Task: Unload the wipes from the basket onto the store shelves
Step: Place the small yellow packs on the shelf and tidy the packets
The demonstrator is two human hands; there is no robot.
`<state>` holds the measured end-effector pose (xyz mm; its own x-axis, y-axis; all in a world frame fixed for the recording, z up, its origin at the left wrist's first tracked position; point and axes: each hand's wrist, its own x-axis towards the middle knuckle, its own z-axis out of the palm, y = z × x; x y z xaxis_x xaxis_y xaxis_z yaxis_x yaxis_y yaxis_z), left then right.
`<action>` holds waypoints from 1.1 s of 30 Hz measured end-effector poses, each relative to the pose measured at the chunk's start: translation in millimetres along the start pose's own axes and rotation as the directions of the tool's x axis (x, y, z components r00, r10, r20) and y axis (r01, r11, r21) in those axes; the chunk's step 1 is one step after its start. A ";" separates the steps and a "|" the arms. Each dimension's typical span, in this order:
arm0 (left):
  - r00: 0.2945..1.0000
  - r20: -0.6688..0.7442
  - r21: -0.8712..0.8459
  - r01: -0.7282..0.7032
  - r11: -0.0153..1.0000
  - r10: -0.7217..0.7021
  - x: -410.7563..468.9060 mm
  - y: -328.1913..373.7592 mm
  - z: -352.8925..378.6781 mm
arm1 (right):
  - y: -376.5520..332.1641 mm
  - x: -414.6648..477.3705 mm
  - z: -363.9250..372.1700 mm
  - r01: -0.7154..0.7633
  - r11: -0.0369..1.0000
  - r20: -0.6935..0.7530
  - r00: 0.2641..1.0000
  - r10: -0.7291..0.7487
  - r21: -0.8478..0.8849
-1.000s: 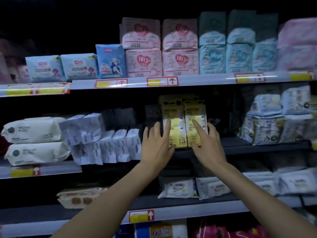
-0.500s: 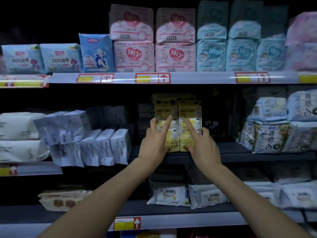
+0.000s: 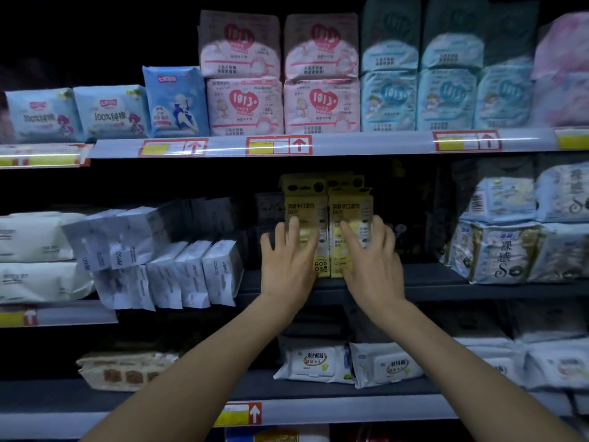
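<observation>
The left yellow wipes pack [image 3: 305, 215] and the right yellow wipes pack [image 3: 350, 212] are stood upright, touching side by side, near the front edge of the middle shelf [image 3: 446, 283]. The first is pressed by the left hand [image 3: 288, 266] and the second by the right hand [image 3: 371, 266], with fingers laid flat and spread, nothing gripped. White packs [image 3: 191, 275] are ranged just left of them.

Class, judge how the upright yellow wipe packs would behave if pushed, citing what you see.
The yellow packs stand tall and narrow on the shelf, so probably tippy. Their film wrap likely slides easily and yields under the left hand and right hand.
</observation>
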<state>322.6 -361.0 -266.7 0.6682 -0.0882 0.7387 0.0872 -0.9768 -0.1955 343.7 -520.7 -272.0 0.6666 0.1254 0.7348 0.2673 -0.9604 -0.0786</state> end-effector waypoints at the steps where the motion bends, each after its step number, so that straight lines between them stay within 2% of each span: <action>1: 0.999 -0.024 0.031 -0.037 0.999 0.038 0.3 -0.2 1.4 | 0.2 0.7 -1.5 0.038 0.999 -0.026 0.999 -0.038 -0.001; 4: 0.993 -0.013 0.104 -0.115 0.988 0.117 4.5 1.4 3.6 | 0.4 4.5 -1.4 0.126 0.990 -0.045 0.991 -0.129 -0.061; 7: 0.994 0.029 0.128 -0.108 0.986 0.105 8.7 1.6 4.4 | -1.1 9.7 2.1 0.140 0.985 -0.022 0.989 -0.143 -0.096; 13: 0.993 0.081 0.019 -0.093 0.995 0.092 16.5 -3.6 0.1 | -2.0 16.1 -4.4 0.164 0.982 0.059 0.986 -0.159 -0.098; 16: 0.990 0.081 0.011 -0.116 0.993 0.115 17.1 -5.5 -7.9 | -4.7 13.2 -10.1 0.177 0.980 0.130 0.978 -0.164 -0.092; 20: 0.979 0.137 0.005 -0.156 0.988 0.154 17.9 -11.5 -18.5 | -7.4 10.6 -20.3 0.176 0.982 0.152 0.975 -0.165 -0.067; 26: 0.934 0.282 -0.181 -0.171 0.969 0.217 16.9 -30.3 -45.8 | -23.0 3.3 -44.7 0.134 0.991 0.183 0.974 -0.132 -0.002; 30: 0.961 0.201 -0.242 -0.141 0.960 0.192 -14.6 -49.9 -59.2 | -48.2 -3.7 -60.7 0.073 0.995 0.123 0.989 -0.080 0.063; 33: 0.974 0.000 -0.285 -0.217 0.934 0.226 -44.8 -77.2 -63.7 | -73.3 -8.8 -66.7 0.057 0.989 0.063 0.996 -0.067 0.140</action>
<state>238.9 -294.1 -243.6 0.6708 -0.3069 0.6752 -0.2738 -0.9485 -0.1591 271.9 -468.0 -227.7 0.6898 0.2045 0.6945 0.3996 -0.9075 -0.1296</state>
